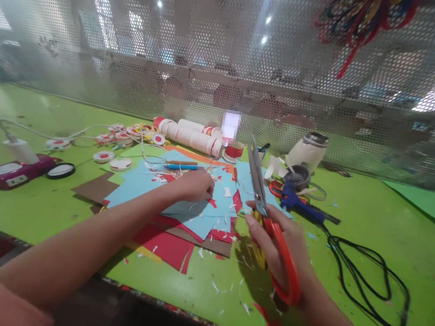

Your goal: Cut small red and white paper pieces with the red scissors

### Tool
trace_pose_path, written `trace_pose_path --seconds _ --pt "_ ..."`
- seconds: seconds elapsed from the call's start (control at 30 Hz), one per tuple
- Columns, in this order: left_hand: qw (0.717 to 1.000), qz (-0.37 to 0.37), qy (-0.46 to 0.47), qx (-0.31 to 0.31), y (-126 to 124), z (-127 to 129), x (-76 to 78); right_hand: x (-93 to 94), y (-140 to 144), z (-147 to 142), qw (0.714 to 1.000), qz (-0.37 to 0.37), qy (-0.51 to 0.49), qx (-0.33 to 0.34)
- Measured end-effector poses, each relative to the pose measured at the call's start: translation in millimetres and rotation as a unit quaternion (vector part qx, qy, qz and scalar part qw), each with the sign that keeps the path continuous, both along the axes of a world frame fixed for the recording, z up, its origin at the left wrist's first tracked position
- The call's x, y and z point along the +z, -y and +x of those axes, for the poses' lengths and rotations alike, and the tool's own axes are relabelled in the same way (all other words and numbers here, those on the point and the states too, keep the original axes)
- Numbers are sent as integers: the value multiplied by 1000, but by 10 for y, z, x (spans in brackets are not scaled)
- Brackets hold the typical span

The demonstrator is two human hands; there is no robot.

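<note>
My right hand (288,240) is wrapped round the orange handle of a pair of scissors (257,177), whose blades point up and away, nearly together. Under that hand lies something yellow (258,246), partly covered. My left hand (196,184) is closed, its curled fingers down on light blue paper sheets (180,211). At its fingertips is a small red paper scrap (212,203); whether it is pinched there is hidden. Beside that hand lie a blue pen (180,167) and white scraps (162,178). Red paper (165,247) shows beneath the blue sheets.
At right are a blue glue gun (304,204), black cable (375,287), tape roll (298,177) and pale jar (308,152). Left stand a purple power unit (20,171) and red-white discs (103,156). Paper rolls (188,136) lie behind, before a perforated metal screen (203,45).
</note>
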State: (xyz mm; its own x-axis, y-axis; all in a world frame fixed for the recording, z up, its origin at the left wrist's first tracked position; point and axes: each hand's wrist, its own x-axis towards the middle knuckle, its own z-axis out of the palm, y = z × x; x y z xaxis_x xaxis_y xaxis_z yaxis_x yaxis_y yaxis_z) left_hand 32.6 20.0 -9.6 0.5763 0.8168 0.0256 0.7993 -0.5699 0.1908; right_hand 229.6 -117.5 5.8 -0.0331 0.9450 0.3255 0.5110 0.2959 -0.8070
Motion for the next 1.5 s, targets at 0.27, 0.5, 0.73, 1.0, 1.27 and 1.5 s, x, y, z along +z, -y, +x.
trace_pose_path --seconds 0.27,0.5,0.73,1.0,1.27,1.5 --pt "999 20 -39 -4 36 11 1 14 29 -23 1000 -5 11 26" --pt "998 17 -63 -9 66 29 38 4 29 -39 999 2 15 38" --pt "997 3 -75 -7 81 47 74 -25 28 -41 1000 11 9 25" --pt "998 -38 -55 -14 63 -7 138 -11 44 -59 1000 7 10 16" --pt "998 35 -25 -51 101 10 46 -21 17 -40 997 14 60 35" --pt "998 18 -27 -57 113 63 -9 -42 17 -47 996 14 68 47"
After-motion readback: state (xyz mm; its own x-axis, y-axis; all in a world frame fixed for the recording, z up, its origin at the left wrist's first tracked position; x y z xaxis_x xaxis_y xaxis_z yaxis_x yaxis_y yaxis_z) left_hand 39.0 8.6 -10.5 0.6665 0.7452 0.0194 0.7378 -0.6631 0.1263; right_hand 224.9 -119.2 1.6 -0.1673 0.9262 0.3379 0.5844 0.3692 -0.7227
